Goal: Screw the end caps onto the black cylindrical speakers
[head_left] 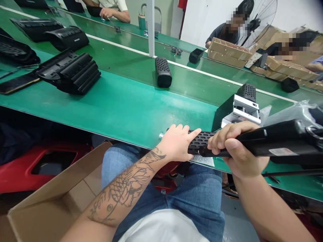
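"Casing first: where does the perforated black casing (202, 138) lie?"

"At three o'clock from the left hand (178, 143), on the near edge of the green bench (126, 101). Taken from the right hand (242, 148), it is at nine o'clock."

"What is each hand doing?"

"The left is laid over the casing's nine o'clock end, grasping it, fingers across the far side and thumb on the near side. The right is wrapped around a black handheld tool (277, 137), whose slim front points to nine o'clock at the casing and whose body stretches toward three."

"And the look of them?"

"The casing is dull black, with rows of short, round-ended slots. The tool is glossier, with a pale label (284, 152) on its side and a metal ring (314, 131) near its back end. At twelve o'clock from the right hand stands a black-and-white device (238, 112)."

"Anything you can't make out?"

"The left hand hides one end of the casing, and the right hand covers the tool's grip. Whether the tip touches the casing, I can't tell. The label's print is too small to read, and the tool's back end blends into dark things by the right edge of the view."
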The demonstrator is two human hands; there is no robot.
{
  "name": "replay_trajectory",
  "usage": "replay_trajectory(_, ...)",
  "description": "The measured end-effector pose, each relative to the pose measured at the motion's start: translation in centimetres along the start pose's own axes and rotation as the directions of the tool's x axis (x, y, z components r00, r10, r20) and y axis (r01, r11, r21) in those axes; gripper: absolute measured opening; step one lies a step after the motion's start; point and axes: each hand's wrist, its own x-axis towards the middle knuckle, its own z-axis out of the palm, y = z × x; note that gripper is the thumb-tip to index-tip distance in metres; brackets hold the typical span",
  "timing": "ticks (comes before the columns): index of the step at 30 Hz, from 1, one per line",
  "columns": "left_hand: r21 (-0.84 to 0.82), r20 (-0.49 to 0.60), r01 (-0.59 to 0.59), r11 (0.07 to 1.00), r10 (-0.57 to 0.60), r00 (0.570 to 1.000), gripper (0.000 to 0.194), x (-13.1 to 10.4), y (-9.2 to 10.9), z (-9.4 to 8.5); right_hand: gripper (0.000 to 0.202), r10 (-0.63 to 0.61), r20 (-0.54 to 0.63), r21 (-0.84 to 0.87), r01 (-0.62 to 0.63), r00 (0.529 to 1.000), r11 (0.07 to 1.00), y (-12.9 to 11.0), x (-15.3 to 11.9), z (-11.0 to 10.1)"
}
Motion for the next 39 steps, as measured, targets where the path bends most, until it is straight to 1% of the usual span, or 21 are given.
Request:
replay_trajectory(5, -0.008, -0.002, -0.002, 1.0, 0.002, 1.0, 0.098, 0.1, 0.0, 0.1, 0.013, -0.012, 0.043, -0.012, 0.013, 0.999, 1.0, 0.1, 0.1, 0.1)
replay_trajectory(10, -0.008, -0.005, -0.003, 1.0, 0.003, 1.0, 0.096, 0.0, 0.0, 0.0, 0.013, 0.032, 0.093, -0.035, -0.028, 0.995, 0.999, 0.7, 0.1, -0.5)
replay_trajectory(14, -0.004, 0.0, -0.002, 1.0, 0.002, 1.0, 0.097, 0.1, 0.0, -0.1, 0.014, 0.031, 0.095, -0.049, -0.026, 0.995, 0.998, 0.7, -0.3, -0.6)
replay_trajectory(16, 0.0, 0.008, -0.007, 1.0, 0.007, 1.0, 0.098, 0.1, 0.0, -0.1, 0.013, 0.021, 0.056, -0.04, -0.018, 0.998, 0.999, -0.1, -0.3, -0.5)
replay_trajectory(17, 0.001, 0.013, -0.011, 1.0, 0.011, 1.0, 0.098, 0.1, 0.0, -0.1, 0.013, 0.004, 0.013, -0.03, -0.004, 1.0, 1.0, -0.7, -0.1, -0.6)
replay_trajectory(19, -0.003, 0.016, -0.023, 1.0, 0.023, 1.0, 0.098, 0.3, 0.0, -0.2, 0.013, -0.077, -0.128, -0.059, 0.07, 0.989, 0.996, -1.7, 0.6, -1.3)
replay_trajectory(20, -0.007, 0.016, -0.03, 1.0, 0.03, 0.999, 0.097, 0.3, 0.1, -0.1, 0.012, -0.146, -0.216, -0.12, 0.122, 0.965, 0.985, -2.0, 1.2, -1.9)
replay_trajectory(21, -0.011, 0.013, -0.037, 0.999, 0.037, 0.999, 0.096, 0.4, 0.2, -0.1, 0.013, -0.227, -0.308, -0.21, 0.167, 0.924, 0.963, -2.1, 1.8, -2.9)
replay_trajectory(22, -0.015, 0.009, -0.043, 0.999, 0.043, 0.999, 0.095, 0.5, 0.4, 0.0, 0.015, -0.307, -0.389, -0.317, 0.187, 0.868, 0.93, -2.0, 2.5, -4.0)
replay_trajectory(24, -0.02, 0.003, -0.059, 0.998, 0.059, 0.998, 0.094, 0.8, 0.8, 0.1, 0.021, -0.435, -0.506, -0.498, 0.16, 0.745, 0.852, -1.2, 3.7, -6.9)
replay_trajectory(25, -0.021, 0.002, -0.065, 0.998, 0.065, 0.998, 0.094, 0.9, 1.0, 0.2, 0.022, -0.459, -0.522, -0.549, 0.128, 0.719, 0.826, -0.6, 4.2, -8.4)
replay_trajectory(26, -0.022, 0.003, -0.069, 0.997, 0.069, 0.998, 0.094, 1.0, 1.3, 0.3, 0.022, -0.475, -0.53, -0.579, 0.11, 0.702, 0.808, 0.1, 4.5, -9.9)
replay_trajectory(27, -0.025, 0.006, -0.072, 0.997, 0.072, 0.997, 0.094, 1.2, 1.5, 0.4, 0.021, -0.476, -0.534, -0.589, 0.097, 0.699, 0.803, 0.8, 4.7, -11.2)
replay_trajectory(29, -0.038, 0.006, -0.081, 0.996, 0.082, 0.997, 0.094, 1.3, 1.8, 0.4, 0.021, -0.445, -0.541, -0.564, 0.085, 0.714, 0.821, 2.0, 4.6, -13.3)
replay_trajectory(31, -0.062, -0.018, -0.109, 0.992, 0.108, 0.994, 0.092, 1.1, 1.6, 0.3, 0.022, -0.399, -0.544, -0.519, 0.077, 0.738, 0.851, 2.7, 4.2, -14.4)
replay_trajectory(33, -0.093, -0.069, -0.152, 0.984, 0.146, 0.987, 0.089, 0.5, 0.9, 0.0, 0.022, -0.366, -0.542, -0.492, 0.067, 0.757, 0.868, 2.8, 3.8, -14.6)
replay_trajectory(35, -0.13, -0.133, -0.18, 0.975, 0.163, 0.978, 0.088, -0.4, -0.2, 0.1, 0.022, -0.354, -0.547, -0.484, 0.059, 0.758, 0.873, 2.1, 3.5, -14.1)
replay_trajectory(37, -0.2, -0.191, -0.186, 0.962, 0.148, 0.971, 0.095, -1.5, -1.6, 0.7, 0.02, -0.366, -0.562, -0.475, 0.072, 0.742, 0.877, 0.7, 3.2, -12.8)
replay_trajectory(38, -0.252, -0.211, -0.183, 0.95, 0.13, 0.969, 0.101, -2.1, -2.3, 1.2, 0.018, -0.383, -0.568, -0.472, 0.093, 0.728, 0.877, -0.3, 3.0, -12.0)
replay_trajectory(39, -0.311, -0.226, -0.177, 0.934, 0.108, 0.968, 0.108, -2.6, -2.9, 1.9, 0.017, -0.396, -0.564, -0.464, 0.119, 0.725, 0.878, -1.3, 2.8, -10.9)
